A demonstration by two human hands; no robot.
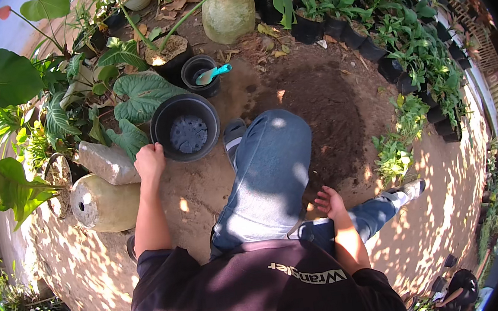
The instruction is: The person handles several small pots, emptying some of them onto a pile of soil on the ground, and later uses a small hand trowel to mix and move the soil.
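Observation:
My left hand [151,160] grips the near-left rim of a black plastic plant pot [156,115]. The pot holds no soil, and its bottom with drainage holes shows. Beyond it stands a smaller black pot [186,73], with a hand trowel [213,74] lying across its top, its turquoise handle pointing right. My right hand [330,202] hangs beside my right thigh, fingers apart and holding nothing. Just past that hand spreads a patch of dark loose soil [335,114] on the ground.
A tipped-over pale pot [111,206] and a stone block [106,161] lie left of my forearm. Broad-leaved potted plants [147,95] crowd the far left. An upturned mossy pot [229,18] stands at the back. Rows of black grow bags [369,47] with leafy plants curve along the right.

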